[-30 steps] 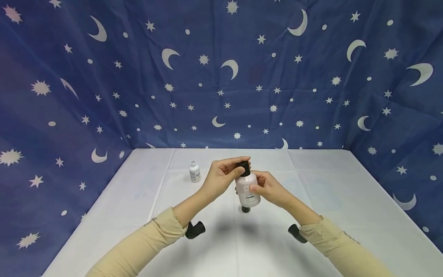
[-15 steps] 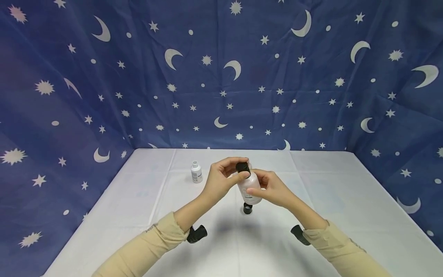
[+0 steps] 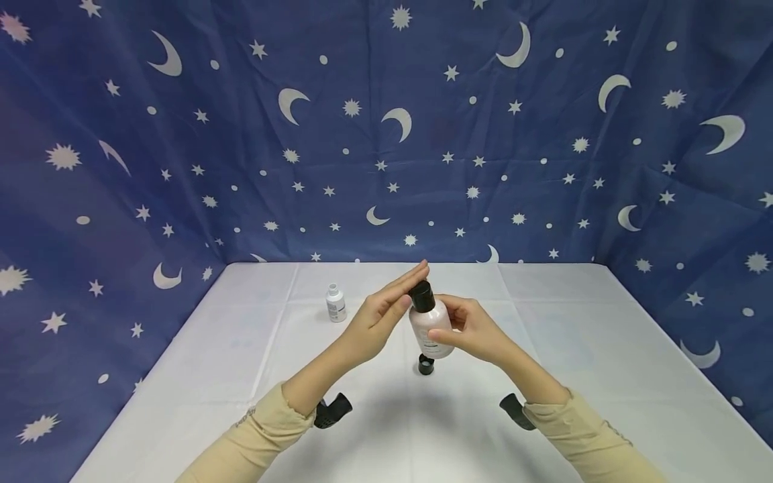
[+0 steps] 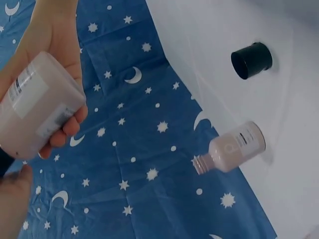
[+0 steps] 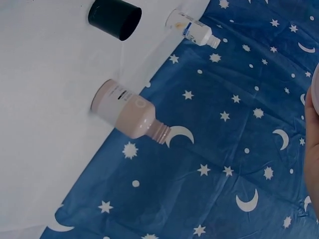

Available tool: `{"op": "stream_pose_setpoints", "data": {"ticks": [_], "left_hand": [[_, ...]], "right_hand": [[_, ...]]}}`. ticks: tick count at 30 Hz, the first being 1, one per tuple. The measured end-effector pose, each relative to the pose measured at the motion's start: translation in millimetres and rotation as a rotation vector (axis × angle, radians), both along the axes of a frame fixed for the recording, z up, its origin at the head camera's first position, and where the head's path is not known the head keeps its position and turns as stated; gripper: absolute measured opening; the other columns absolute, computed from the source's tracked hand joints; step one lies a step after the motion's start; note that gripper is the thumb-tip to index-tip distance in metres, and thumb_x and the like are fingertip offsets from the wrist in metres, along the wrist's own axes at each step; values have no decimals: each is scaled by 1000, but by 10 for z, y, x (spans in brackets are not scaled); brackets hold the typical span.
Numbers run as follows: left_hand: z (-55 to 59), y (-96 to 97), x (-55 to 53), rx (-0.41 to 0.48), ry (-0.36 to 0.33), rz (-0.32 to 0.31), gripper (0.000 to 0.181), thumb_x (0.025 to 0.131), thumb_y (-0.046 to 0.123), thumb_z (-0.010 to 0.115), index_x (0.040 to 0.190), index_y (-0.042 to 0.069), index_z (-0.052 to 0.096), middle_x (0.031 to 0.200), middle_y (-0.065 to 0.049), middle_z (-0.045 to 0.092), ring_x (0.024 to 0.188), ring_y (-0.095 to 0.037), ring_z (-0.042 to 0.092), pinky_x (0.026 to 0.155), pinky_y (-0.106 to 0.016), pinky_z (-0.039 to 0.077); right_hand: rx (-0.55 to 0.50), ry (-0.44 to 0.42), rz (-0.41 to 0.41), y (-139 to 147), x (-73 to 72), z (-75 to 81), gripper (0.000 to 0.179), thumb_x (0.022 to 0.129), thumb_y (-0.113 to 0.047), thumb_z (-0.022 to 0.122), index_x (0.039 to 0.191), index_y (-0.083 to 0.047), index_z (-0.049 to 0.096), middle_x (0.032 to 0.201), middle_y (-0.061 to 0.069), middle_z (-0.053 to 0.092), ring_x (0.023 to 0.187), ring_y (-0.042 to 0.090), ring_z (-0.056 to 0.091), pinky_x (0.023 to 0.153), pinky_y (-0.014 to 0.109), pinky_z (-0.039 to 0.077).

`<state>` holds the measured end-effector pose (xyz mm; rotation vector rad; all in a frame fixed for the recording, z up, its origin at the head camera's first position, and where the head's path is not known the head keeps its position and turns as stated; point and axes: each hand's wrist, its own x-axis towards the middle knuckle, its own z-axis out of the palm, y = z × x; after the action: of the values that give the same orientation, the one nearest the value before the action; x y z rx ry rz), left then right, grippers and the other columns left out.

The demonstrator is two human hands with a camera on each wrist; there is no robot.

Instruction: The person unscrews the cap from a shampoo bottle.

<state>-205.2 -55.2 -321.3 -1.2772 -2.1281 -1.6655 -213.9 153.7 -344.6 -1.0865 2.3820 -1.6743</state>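
Observation:
My right hand point(image 3: 477, 330) grips a pale pink lotion bottle point(image 3: 431, 332) by its body, raised over the table and slightly tilted. A black cap point(image 3: 422, 296) sits on its neck. Against the cap's left side lies my left hand point(image 3: 376, 325), its fingers nearly straight and the thumb held apart below them. The left wrist view shows the held bottle point(image 4: 42, 104) from underneath, with fingers wrapped behind it. A second pink bottle point(image 5: 127, 109), its threaded neck bare, stands on the table; in the head view it is hidden behind the hands.
A loose black cap point(image 3: 426, 365) lies on the white table point(image 3: 199, 376) below the held bottle. Further back on the left stands a small white bottle point(image 3: 335, 303) without a cap. Blue star-and-moon cloth point(image 3: 386, 134) hangs behind. Black pieces point(image 3: 334, 410) show beside both sleeves.
My left hand has loosened from the cap: its curled fingers and thumb have straightened and spread. The right hand still holds the bottle, which leans a little.

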Motion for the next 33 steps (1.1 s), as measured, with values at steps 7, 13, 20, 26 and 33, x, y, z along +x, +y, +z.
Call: {"op": "stream_pose_setpoints", "data": {"ticks": [7,13,20,26,33], "left_hand": [[8,-108,-36,-27,33,-73,35,98,0,44,131,-9,48,147,-19,38,138,-14,35,112,-29,34],[-12,-134,-84,45,-4,-94,34,95,2,50,125,-14,51,135,-28,47,133,-19,44,107,-29,40],[-52,-117,-57,134,-184,-18,40,89,14,63,119,-12,58,128,-25,55,125,-18,52,100,-28,47],[-85,-76,-18,241,-251,92,32,81,2,70,106,-15,63,117,-28,61,111,-13,63,91,-29,53],[-115,-7,-4,217,-124,279,19,73,-2,76,90,-9,70,105,-23,68,98,-20,69,83,-27,57]], "right_hand": [[16,6,22,-55,38,-11,51,85,-11,69,125,14,50,111,30,62,88,1,63,79,24,55],[21,31,-23,-119,51,-29,48,82,-4,70,123,14,52,108,29,64,84,1,63,75,24,56],[30,40,-67,-120,61,-44,47,81,-4,71,122,12,53,107,26,65,84,4,65,74,24,56],[40,68,-120,-153,74,-56,47,80,-4,73,122,8,56,111,23,65,86,7,64,75,23,56],[39,65,-161,-202,85,-69,49,79,-5,74,124,5,56,115,20,64,91,13,65,78,23,56]]}}
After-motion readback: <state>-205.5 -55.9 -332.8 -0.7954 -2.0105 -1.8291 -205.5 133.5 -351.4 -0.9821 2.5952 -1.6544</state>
